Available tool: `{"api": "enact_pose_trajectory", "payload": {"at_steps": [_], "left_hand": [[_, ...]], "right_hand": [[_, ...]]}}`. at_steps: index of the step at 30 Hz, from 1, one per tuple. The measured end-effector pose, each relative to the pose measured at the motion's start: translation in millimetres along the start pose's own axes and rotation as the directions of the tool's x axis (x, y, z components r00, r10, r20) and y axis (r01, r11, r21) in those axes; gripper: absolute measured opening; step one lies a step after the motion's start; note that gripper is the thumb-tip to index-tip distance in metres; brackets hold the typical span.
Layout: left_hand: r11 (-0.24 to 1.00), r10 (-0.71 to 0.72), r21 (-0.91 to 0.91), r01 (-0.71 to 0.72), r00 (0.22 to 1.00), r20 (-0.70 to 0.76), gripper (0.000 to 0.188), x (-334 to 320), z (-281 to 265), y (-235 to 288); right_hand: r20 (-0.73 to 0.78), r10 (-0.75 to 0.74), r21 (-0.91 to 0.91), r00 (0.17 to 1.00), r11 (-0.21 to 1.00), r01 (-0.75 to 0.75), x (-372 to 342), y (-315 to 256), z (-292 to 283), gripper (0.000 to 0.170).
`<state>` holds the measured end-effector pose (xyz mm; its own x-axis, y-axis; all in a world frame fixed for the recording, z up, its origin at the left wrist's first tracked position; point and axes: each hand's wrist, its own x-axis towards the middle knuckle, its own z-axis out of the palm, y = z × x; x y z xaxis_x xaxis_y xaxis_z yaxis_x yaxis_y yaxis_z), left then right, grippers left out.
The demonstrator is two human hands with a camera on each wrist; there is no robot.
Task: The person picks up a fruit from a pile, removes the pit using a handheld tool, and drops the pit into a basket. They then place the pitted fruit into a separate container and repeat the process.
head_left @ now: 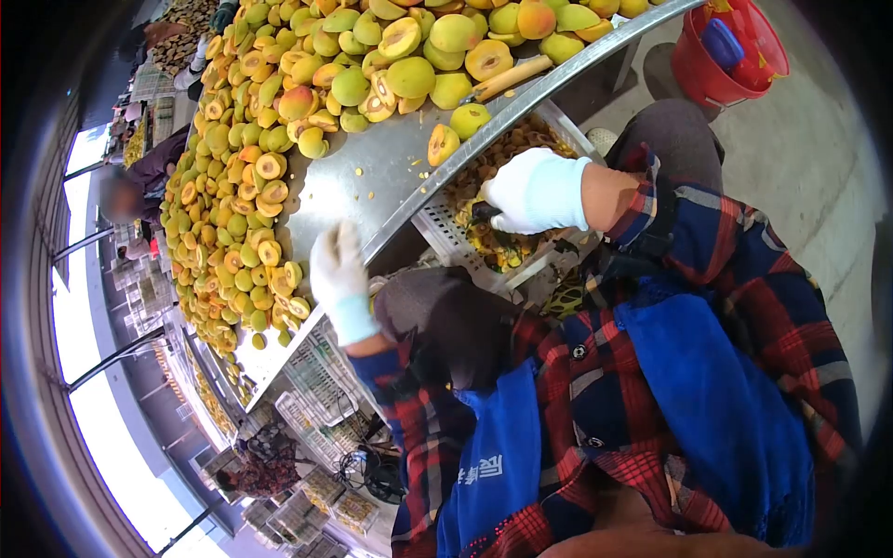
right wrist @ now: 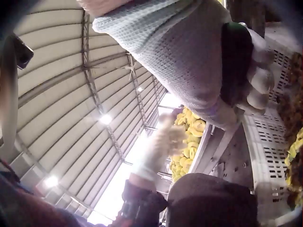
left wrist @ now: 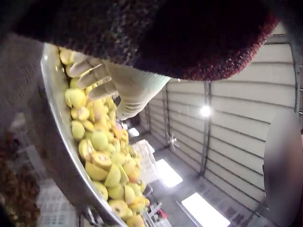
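Observation:
My left hand (head_left: 338, 274), in a white glove, is held at the metal table's near rim with nothing in its grasp. In the left wrist view its fingers (left wrist: 97, 75) are spread and fairly straight, overlapping the fruit. My right hand (head_left: 530, 191), also gloved, grips a dark-handled tool (right wrist: 235, 64) over a white slotted crate (head_left: 442, 232); its working end is hidden. Brown pits and yellow scraps (head_left: 507, 246) lie in that crate. Green-yellow fruit (head_left: 409, 77), many pieces halved, heaps on the metal table (head_left: 349, 177). One cut half (head_left: 443, 145) sits near the rim.
A wooden-handled tool (head_left: 510, 79) lies by the table's raised rim (head_left: 530, 98). On the floor at right stands a red bucket (head_left: 690, 60) with a blue item (head_left: 723, 44) inside. Stacked crates (head_left: 321, 372) are beyond my left knee, and other people work farther off.

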<state>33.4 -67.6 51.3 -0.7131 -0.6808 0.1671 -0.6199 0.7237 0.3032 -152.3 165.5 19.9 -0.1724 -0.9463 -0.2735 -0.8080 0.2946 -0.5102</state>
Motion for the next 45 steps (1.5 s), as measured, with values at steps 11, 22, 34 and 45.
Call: {"api": "enact_pose_trajectory", "payload": {"at_steps": [11,22,34,45], "left_hand": [[0.971,0.215,-0.201,-0.132,0.853,0.476,0.059,77.4,93.8,103.4],[0.192,-0.197,-0.938,0.289,0.948,0.252,0.037,52.4,73.2,68.4],[-0.12,-0.223,-0.955,0.273,0.929,0.294,0.042,-2.1,52.3,62.8],[0.037,-0.11,-0.967,0.254,0.962,0.249,0.036,-12.4,55.1,58.1]], "right_hand": [[-0.061,-0.035,-0.018,0.998,0.999,0.034,7.4,2.1,3.6,0.027],[0.005,-0.073,0.031,0.997,0.997,0.073,6.8,-13.3,-20.4,0.036],[-0.513,0.181,0.606,0.839,0.769,0.205,46.6,-35.1,-4.5,0.041],[-0.611,0.195,0.357,0.767,0.933,0.047,68.0,-52.3,9.0,0.036]]}}
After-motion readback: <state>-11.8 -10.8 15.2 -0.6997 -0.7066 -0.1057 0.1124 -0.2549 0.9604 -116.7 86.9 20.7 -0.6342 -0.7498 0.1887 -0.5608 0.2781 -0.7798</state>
